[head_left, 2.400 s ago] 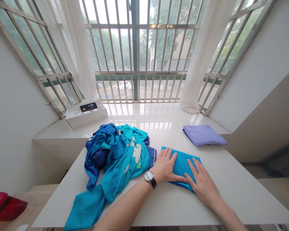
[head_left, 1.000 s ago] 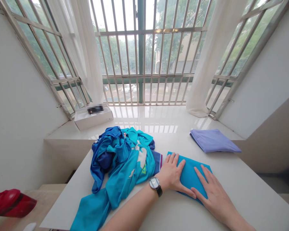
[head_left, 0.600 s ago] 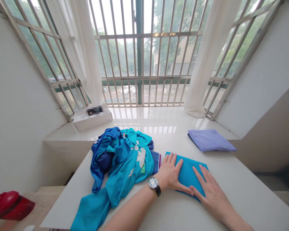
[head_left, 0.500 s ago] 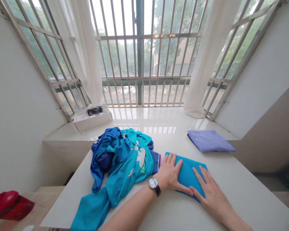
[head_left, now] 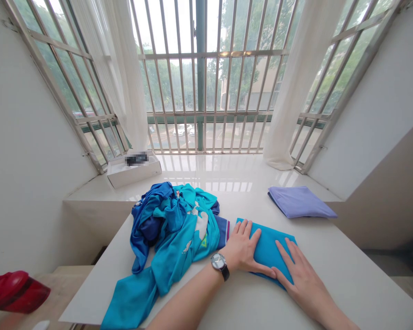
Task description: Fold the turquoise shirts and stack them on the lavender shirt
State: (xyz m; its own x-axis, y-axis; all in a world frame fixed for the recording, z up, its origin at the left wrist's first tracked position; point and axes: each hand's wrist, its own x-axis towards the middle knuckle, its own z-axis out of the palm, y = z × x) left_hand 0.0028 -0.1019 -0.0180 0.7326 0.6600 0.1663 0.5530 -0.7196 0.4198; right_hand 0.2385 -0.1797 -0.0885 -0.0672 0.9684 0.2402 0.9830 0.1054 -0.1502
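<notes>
A folded blue garment [head_left: 270,243] lies flat on the white table [head_left: 258,305]. My left hand [head_left: 242,245] rests on its left part with fingers spread. On its right part lies my right hand [head_left: 301,277], also flat with fingers apart. The two thumbs meet near the garment's front edge. To the left of my left hand is a heap of crumpled teal and dark blue clothes [head_left: 179,229], one part with white and green prints. A teal end of the heap reaches the table's front edge. Farther back on the right sits a folded lavender garment [head_left: 301,201].
A white open box [head_left: 134,174] with a blurred dark item stands on the sill [head_left: 206,172] at the back left. A red cap [head_left: 19,291] is at the lower left, beyond the table. Barred windows and white curtains [head_left: 282,123] rise behind.
</notes>
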